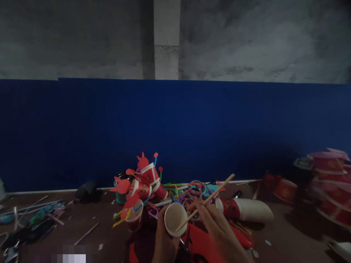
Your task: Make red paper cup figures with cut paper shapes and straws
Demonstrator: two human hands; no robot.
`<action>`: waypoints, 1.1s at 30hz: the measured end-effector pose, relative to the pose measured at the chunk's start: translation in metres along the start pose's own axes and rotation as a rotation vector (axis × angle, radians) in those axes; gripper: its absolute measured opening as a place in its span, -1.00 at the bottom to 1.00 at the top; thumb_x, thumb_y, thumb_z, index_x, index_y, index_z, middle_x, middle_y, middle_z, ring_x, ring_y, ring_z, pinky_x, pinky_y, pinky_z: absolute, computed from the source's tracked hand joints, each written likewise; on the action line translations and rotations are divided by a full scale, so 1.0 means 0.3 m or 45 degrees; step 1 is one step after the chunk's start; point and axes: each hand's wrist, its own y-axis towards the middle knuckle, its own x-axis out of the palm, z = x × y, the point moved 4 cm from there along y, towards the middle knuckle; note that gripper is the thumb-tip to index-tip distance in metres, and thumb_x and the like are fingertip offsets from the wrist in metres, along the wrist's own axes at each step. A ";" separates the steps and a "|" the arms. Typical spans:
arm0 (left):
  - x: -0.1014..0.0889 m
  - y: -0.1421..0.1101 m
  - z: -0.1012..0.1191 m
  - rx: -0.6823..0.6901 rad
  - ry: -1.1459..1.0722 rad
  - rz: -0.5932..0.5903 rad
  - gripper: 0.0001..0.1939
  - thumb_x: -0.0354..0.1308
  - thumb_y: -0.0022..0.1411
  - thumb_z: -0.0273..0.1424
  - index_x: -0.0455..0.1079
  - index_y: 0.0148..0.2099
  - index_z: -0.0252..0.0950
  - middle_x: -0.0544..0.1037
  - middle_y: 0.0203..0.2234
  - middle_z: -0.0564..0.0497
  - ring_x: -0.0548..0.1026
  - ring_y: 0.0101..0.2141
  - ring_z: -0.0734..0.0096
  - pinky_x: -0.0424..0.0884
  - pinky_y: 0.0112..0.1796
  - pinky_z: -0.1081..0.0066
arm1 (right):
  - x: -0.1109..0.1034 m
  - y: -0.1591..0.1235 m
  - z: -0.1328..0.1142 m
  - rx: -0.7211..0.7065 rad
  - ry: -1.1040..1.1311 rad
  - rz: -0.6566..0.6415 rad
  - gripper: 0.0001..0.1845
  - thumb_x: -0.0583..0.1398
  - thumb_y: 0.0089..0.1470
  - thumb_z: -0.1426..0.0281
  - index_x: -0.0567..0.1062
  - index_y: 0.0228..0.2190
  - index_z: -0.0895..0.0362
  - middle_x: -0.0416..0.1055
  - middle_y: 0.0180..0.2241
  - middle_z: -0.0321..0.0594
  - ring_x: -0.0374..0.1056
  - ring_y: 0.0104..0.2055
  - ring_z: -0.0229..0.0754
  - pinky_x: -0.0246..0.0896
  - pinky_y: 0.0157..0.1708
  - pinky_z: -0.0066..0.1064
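Observation:
A white paper cup (174,215) is gripped in my left hand (163,237), its open mouth tilted toward me. My right hand (212,219) is closed around a wooden chopstick (221,188), held slantwise. The chopstick's lower tip lies over the cup's mouth near the rim; I cannot tell whether it touches. Red paper (201,243) lies on the table below my hands, with dark-handled scissors (186,243) partly hidden beside it. Left of the cup stand several red decorated paper cups (141,188) with red paper cutouts and coloured stems attached.
To the right lies a stack of nested paper cups (246,209). Coloured pipe cleaners and paper scraps (189,190) are heaped behind my hands. Red cups (285,190) and larger red containers (331,182) stand far right. More craft materials (46,212) lie left. A blue partition (175,128) runs behind the table.

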 end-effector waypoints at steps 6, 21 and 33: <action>-0.004 0.003 -0.036 -0.065 -0.101 -0.032 -0.40 0.43 -0.29 -0.54 0.35 -0.12 -0.23 0.52 -0.21 -0.11 0.48 -0.17 0.11 0.36 -0.08 0.29 | 0.064 -0.001 0.036 -0.303 -0.392 -0.027 -0.85 0.03 0.17 0.35 0.37 -0.31 0.12 0.44 -0.38 -0.17 0.37 -0.38 -0.17 0.30 -0.36 -0.40; 0.002 0.005 -0.048 -0.050 -0.129 -0.045 -0.40 0.41 -0.27 -0.52 0.30 -0.11 -0.21 0.51 -0.21 -0.09 0.50 -0.20 0.14 0.41 -0.16 0.31 | 0.091 -0.010 0.019 -0.540 -0.712 -0.047 -0.85 0.01 0.16 0.47 0.37 -0.34 0.09 0.46 -0.38 -0.21 0.40 -0.34 -0.15 0.26 -0.35 -0.39; -0.012 0.001 -0.073 0.122 0.046 0.004 -0.39 0.33 -0.16 -0.28 0.27 -0.02 -0.25 0.52 -0.19 -0.13 0.51 -0.22 0.13 0.43 -0.21 0.26 | 0.093 -0.008 0.034 -0.485 -0.715 -0.109 -0.85 0.00 0.18 0.47 0.36 -0.35 0.09 0.43 -0.40 -0.23 0.37 -0.35 -0.17 0.21 -0.35 -0.40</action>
